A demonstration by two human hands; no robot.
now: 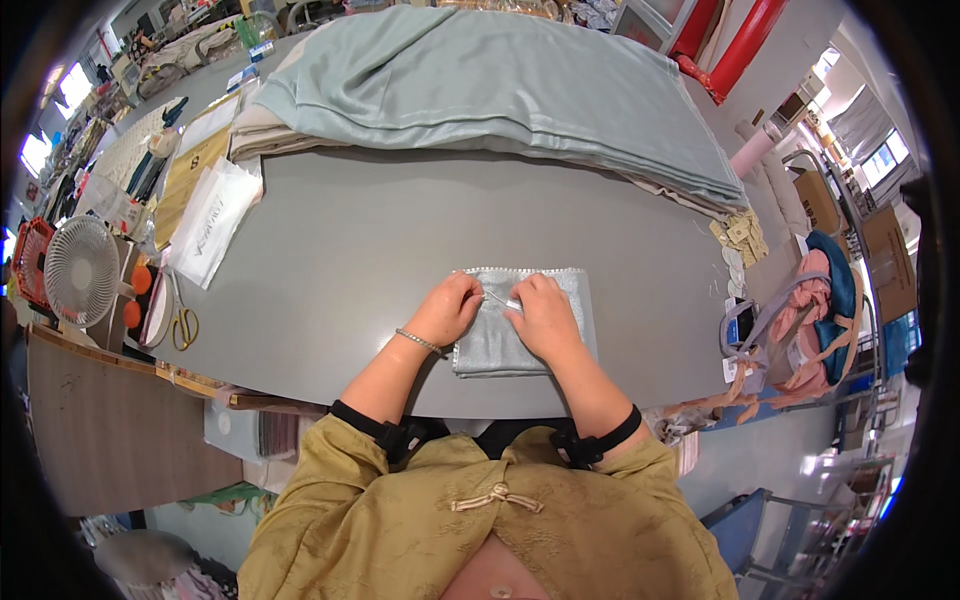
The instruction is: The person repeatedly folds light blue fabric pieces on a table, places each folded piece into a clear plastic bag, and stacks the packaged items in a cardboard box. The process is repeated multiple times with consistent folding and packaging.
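A folded piece of shiny pale blue-grey cloth (501,351) with a light stitched edge lies flat on the table in front of me. Over its upper part, a thin white cord (496,298) runs between my hands. My left hand (450,306) pinches one end of it near the cloth's left edge, thumb against fingertips. On the other side, my right hand (549,315) has its bent fingers and thumb on the cord's other end, where a small white piece (514,304) shows. The right fingertips are partly hidden from above.
Beyond, a broad stack of pale blue-grey fabric (480,90) spans the grey table (337,247). At left are a white plastic bag (214,225), gold-handled scissors (184,328) and a fan (81,271). Paper tags (742,238) and pink and teal fabric bands (814,300) lie right.
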